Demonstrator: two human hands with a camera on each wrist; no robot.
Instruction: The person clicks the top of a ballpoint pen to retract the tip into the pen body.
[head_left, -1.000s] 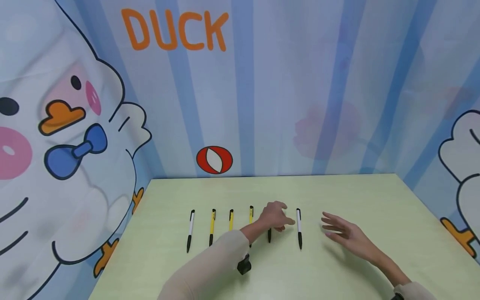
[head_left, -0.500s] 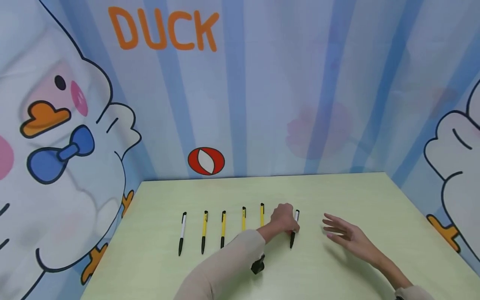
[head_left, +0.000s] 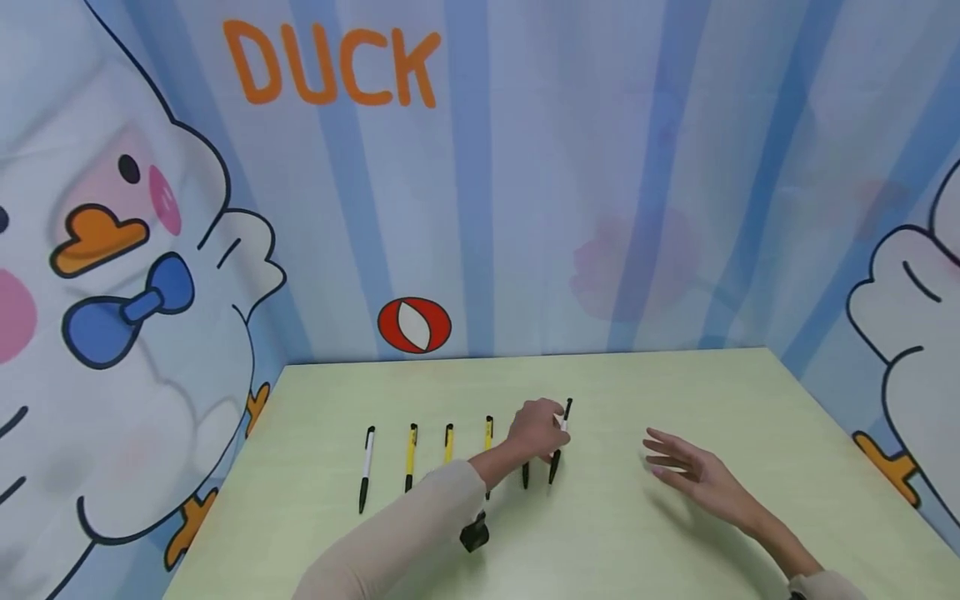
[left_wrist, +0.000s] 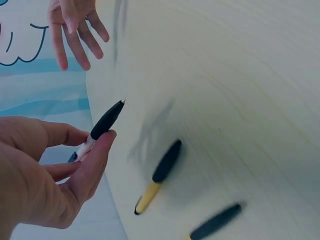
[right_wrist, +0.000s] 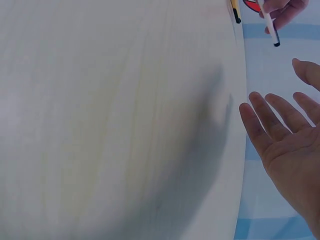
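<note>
My left hand (head_left: 538,429) pinches a white pen (left_wrist: 86,148) with a black grip between thumb and fingers, its metal tip pointing away from the palm in the left wrist view. The pen is tilted and lifted off the table. Below it lies a yellow pen (left_wrist: 149,196) with a black grip, partly covered by my hand in the head view. My right hand (head_left: 705,479) hovers over the table at the right, palm turned inward, fingers spread and holding nothing.
On the pale green table (head_left: 637,383) a row of pens runs leftward: several yellow ones, such as the yellow pen (head_left: 411,454), and a white pen (head_left: 366,471) at the far left. A duck-print curtain (head_left: 525,167) stands behind the table.
The left hand has reached right to the white pen at the row's right end, taken hold of it, lifted it and moved back left. The right hand has stayed in place.
</note>
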